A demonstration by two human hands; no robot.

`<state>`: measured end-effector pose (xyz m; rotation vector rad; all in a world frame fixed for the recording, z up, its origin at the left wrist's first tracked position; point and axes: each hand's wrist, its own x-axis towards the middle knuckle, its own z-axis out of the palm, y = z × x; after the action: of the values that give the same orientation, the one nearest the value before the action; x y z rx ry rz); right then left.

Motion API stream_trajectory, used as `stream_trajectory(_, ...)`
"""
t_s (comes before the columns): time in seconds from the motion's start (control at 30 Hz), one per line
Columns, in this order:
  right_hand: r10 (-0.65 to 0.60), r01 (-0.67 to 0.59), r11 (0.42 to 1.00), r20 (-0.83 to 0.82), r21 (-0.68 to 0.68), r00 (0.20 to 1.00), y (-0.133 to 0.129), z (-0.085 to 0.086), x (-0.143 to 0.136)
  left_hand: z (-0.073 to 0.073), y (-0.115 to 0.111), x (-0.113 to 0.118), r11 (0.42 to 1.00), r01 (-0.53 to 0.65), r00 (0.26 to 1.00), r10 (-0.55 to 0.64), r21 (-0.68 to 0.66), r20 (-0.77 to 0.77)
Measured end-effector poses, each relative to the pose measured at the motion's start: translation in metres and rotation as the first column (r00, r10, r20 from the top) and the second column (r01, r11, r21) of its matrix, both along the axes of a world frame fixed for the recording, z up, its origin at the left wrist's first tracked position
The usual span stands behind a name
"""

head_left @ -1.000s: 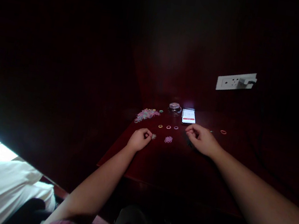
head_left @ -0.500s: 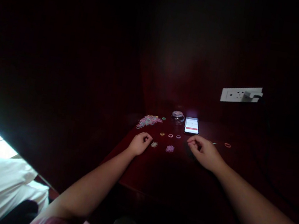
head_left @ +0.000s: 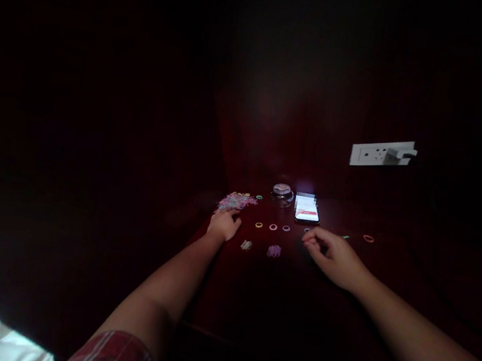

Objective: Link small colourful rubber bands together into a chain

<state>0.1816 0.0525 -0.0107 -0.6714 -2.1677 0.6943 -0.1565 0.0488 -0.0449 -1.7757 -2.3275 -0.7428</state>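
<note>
A dark red table (head_left: 233, 281), a dim wall (head_left: 275, 112) behind. Near the table's far left corner, the left hand (head_left: 225, 225), loosely opened, touches a pile of pastel bands (head_left: 238, 201); the right hand (head_left: 333, 254) curls, its grip unclear.

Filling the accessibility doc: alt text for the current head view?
A person's left hand is at a multicolored pile of small bands on a dark red table; the right hand is curled near a lit phone. Between the hands lie single bands in a row, with a cream cluster and a purple cluster nearer the viewer.
</note>
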Motion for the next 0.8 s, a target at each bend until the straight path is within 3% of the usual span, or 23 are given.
stream_trajectory(0.23, -0.006, 0.006, 0.999, 0.005, -0.033, 1.0, 0.0007, -0.0016, 0.0017, 0.0001, 0.0128, -0.007, 0.999, -0.045, 0.999, 0.046, 0.021, -0.022)
stream_trajectory(0.57, -0.027, 0.028, 1.0, -0.009, 0.006, 1.0, 0.0007, 0.0001, 0.0041, 0.0045, 0.0056, -0.0085, 0.992, -0.007, 1.0, 0.006, 0.128, 0.01)
stream_trajectory(0.8, -0.009, 0.008, 0.999, -0.026, -0.041, 1.0, -0.0001, 0.0005, 0.0021, 0.0057, 0.0033, -0.0054, 0.982, 0.0, 0.998, -0.011, 0.187, 0.057)
